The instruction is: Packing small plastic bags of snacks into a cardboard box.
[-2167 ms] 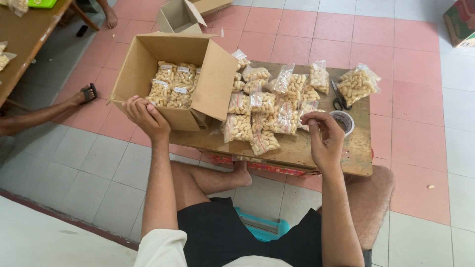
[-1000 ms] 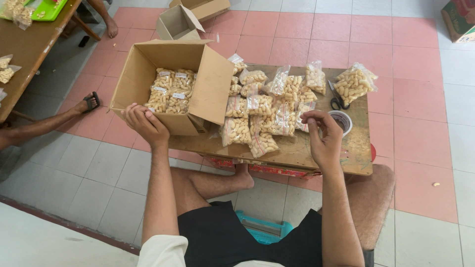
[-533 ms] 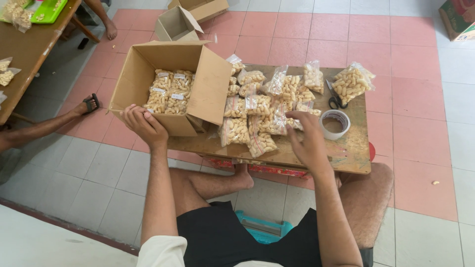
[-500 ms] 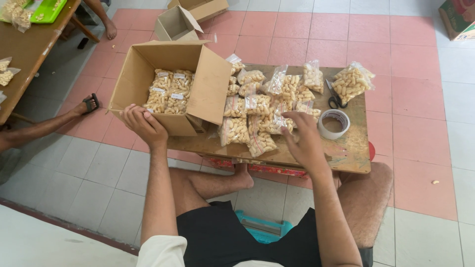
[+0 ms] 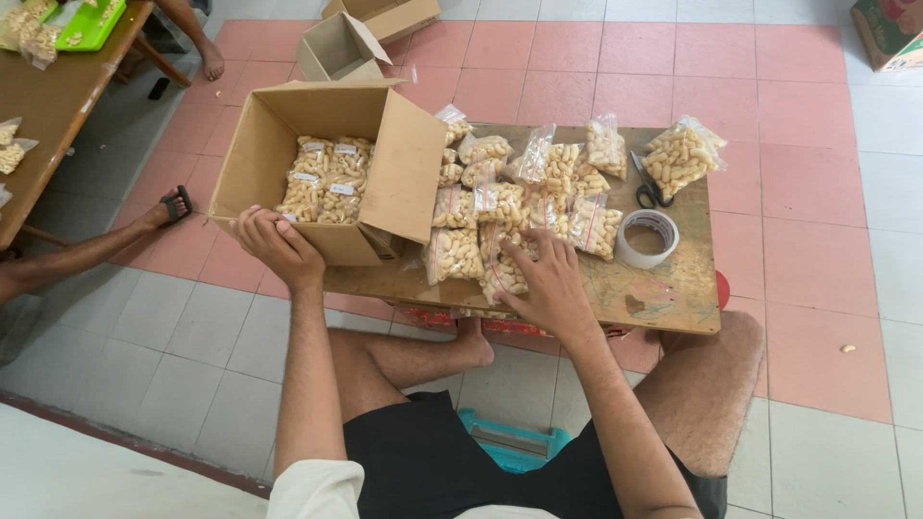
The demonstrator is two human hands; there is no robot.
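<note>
Down from the tape roll [image 5: 647, 237] comes the right hand [image 5: 546, 285], spread wide on a snack bag [image 5: 504, 272]; left hand [image 5: 274, 245] (curled) grips the cardboard box [image 5: 332, 173].

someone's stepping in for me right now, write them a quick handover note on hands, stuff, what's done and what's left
Left hand grips the near rim of the open cardboard box, which sits on the low wooden table.
Right hand lies flat on a snack bag at the near edge of the loose pile of bags.
Done: a layer of labelled bags in the box.
Left: the pile on the table still unboxed. Tape roll and scissors lie to the right, untouched.
</note>
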